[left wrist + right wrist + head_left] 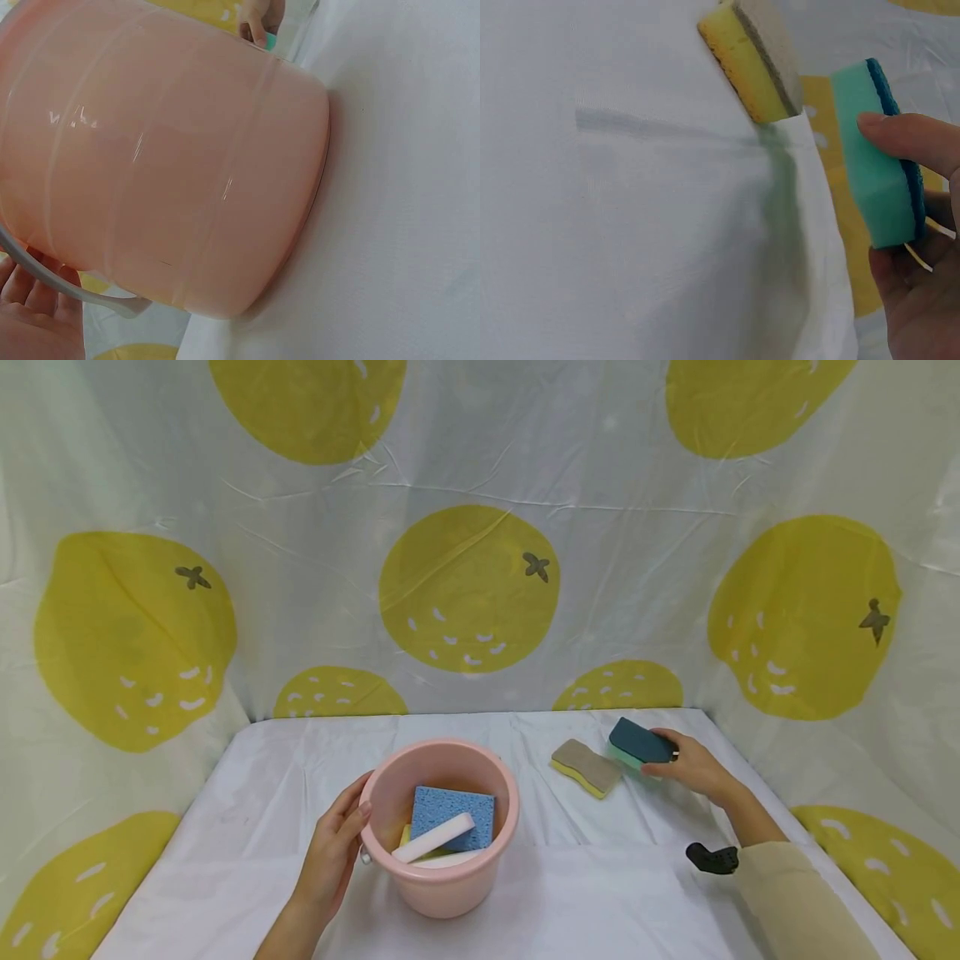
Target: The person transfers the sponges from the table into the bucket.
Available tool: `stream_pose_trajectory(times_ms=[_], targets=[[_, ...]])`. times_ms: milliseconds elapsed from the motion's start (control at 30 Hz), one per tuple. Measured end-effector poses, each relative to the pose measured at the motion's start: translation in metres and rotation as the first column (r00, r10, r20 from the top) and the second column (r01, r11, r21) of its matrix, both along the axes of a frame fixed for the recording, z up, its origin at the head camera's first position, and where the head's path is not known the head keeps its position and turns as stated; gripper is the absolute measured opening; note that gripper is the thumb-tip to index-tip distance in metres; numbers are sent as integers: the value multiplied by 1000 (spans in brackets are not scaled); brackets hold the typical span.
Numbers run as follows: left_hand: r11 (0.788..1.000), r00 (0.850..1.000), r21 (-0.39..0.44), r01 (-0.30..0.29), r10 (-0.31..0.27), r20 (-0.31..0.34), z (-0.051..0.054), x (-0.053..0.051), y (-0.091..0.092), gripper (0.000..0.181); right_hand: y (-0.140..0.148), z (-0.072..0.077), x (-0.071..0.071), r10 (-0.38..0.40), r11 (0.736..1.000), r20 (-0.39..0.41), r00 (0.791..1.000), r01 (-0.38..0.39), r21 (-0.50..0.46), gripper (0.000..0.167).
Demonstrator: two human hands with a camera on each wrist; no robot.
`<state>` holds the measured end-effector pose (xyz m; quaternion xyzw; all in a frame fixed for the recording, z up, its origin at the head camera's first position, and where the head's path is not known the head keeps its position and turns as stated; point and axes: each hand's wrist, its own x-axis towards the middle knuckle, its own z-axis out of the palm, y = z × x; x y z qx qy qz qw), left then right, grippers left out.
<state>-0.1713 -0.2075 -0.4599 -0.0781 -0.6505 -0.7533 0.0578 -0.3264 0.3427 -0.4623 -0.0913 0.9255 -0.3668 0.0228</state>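
Observation:
My left hand (333, 843) rests against the left side of a pink bucket (450, 889), thumb at the rim. In the left wrist view its fingers (45, 292) reach behind the bucket's grey handle (67, 289), fairly straight, their tips hidden. Inside the bucket are a blue sponge (453, 814), a white block (433, 837), another white piece and something yellow, mostly hidden. At the back right, my right hand (693, 768) pinches a dark-blue and mint-green scrub sponge (874, 165) between thumb and fingers. Left of it lies a yellow sponge with a grey-brown top (588, 766).
A white cloth (600, 902) covers the table. Curtains with large yellow fruit (468, 589) stand behind and at both sides. A black strap piece (712, 858) sticks out by the right sleeve (798, 902).

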Motion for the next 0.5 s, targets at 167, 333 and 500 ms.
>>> stream_pose_trajectory(times_ms=[167, 333, 500], targets=[[1000, 1000, 2, 7, -7, -3, -1, 0, 0, 52, -4, 8, 1, 19, 1000, -2, 1000, -19, 22, 86], [1000, 1000, 2, 5, -5, -4, -1, 1, 0, 51, -8, 13, 0, 40, 999, -9, 999, -40, 25, 85], [1000, 1000, 4, 7, -7, -15, 1, 1, 0, 51, -19, 22, 2, 62, 998, -43, 997, -61, 22, 81]])
